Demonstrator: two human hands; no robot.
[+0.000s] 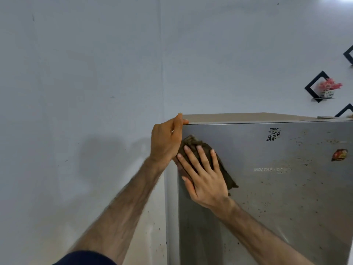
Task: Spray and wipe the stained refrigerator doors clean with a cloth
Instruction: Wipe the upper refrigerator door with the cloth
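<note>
Two hands up: right hand [205,175] presses the brown cloth [208,159] flat, fingers straight, on the fridge door [267,197] top-left corner; left hand [168,138] grips the door's edge. Most stains [305,163] lie rightward, so I'd guess it sweeps right.

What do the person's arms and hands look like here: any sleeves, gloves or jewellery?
Both forearms are bare and hairy, with no gloves, rings or watch visible on the left hand or the right hand. A dark navy sleeve shows at the bottom edge on the left arm. The right arm's upper part is out of frame.
</note>
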